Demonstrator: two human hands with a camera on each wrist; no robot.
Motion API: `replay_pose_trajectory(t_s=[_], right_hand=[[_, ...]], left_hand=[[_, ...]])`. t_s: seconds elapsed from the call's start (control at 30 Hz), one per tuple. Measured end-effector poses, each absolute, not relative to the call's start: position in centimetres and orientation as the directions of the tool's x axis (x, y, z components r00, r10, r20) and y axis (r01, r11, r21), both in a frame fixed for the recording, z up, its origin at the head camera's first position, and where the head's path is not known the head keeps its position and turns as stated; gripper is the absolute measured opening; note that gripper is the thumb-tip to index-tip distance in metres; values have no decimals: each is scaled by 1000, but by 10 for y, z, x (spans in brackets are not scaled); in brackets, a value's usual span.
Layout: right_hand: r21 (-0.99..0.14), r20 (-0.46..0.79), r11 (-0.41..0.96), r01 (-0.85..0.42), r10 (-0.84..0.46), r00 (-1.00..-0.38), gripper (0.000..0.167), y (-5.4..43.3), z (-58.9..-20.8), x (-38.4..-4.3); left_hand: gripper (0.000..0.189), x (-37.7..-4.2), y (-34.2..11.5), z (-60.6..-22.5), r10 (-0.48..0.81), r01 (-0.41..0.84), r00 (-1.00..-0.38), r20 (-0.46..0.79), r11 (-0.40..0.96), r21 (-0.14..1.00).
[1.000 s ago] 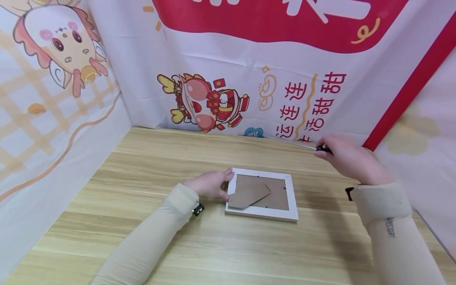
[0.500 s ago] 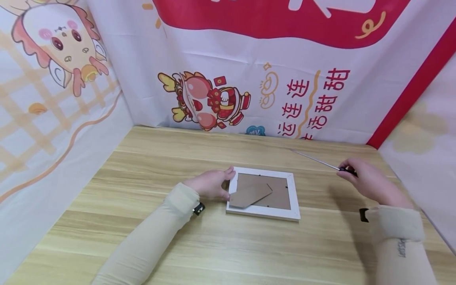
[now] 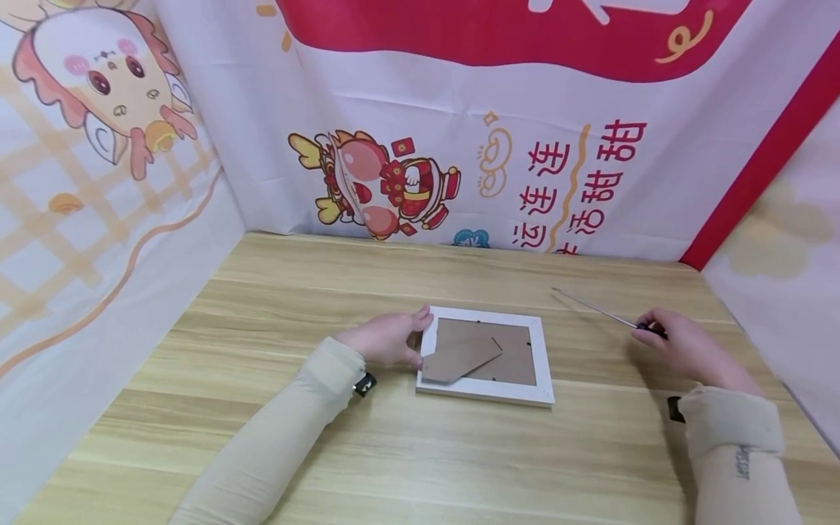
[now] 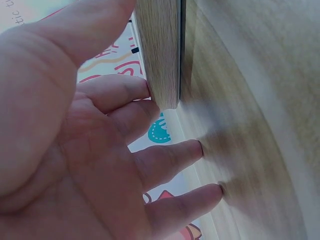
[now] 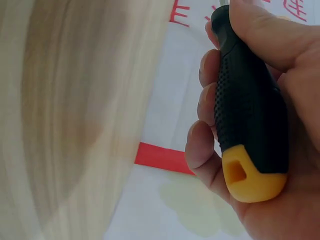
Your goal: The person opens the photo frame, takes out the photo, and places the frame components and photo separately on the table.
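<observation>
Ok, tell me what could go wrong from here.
Two things, in my judgement. The left hand touches the picture frame only at its left side, so a push at the far side might slide or turn it. And the screwdriver in the right hand has a long bare shaft; if swung carelessly toward the frame, its tip could scratch the brown backing or jab the left hand.

- My right hand [image 3: 685,351] hides most of the screwdriver handle [image 5: 254,102] from the head view; the tip [image 3: 556,290], near three o'clock, is too small to tell.
- The right wrist view's edge cuts off the shaft [image 5: 224,2] at one o'clock.
- My left hand [image 3: 386,339] covers some of the picture frame [image 3: 484,357] at its ten o'clock.
- Lettering on my sleeve [image 3: 733,423], at four o'clock, is unreadable.
</observation>
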State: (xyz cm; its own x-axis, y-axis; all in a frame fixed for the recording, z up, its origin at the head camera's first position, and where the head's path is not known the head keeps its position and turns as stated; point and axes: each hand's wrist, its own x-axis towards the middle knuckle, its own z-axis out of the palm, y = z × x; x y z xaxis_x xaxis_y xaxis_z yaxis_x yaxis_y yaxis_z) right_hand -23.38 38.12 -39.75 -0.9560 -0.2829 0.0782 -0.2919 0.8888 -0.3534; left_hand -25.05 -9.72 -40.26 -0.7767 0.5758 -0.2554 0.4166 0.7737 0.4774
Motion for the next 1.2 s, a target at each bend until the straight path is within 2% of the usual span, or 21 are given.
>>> replay_pose_trajectory(t_s=[0.23,0.53,0.67,0.87,1.2], right_hand=[[-358,63,888,-287,-284,-957,18,386,-401,-232],[-370,-57,911,-181,-217,-975,30,387,-406,-232],[-352,-52,916,-194,-226,-973,24,387,-410,-234],[-327,-24,912,-248,-271,-962,11,387,-417,-235],[-319,-46,920,-229,-256,-966,14,386,-417,-233]], left_hand=[[88,-254,-99,-405,585,425,-772,-249,765,483],[64,-259,-101,-406,635,499,-743,-212,736,457],[53,-260,-101,-407,636,513,-743,-207,741,434],[50,-260,-100,-407,640,531,-741,-204,744,405],[51,-260,-100,-408,632,515,-742,-224,751,414]])
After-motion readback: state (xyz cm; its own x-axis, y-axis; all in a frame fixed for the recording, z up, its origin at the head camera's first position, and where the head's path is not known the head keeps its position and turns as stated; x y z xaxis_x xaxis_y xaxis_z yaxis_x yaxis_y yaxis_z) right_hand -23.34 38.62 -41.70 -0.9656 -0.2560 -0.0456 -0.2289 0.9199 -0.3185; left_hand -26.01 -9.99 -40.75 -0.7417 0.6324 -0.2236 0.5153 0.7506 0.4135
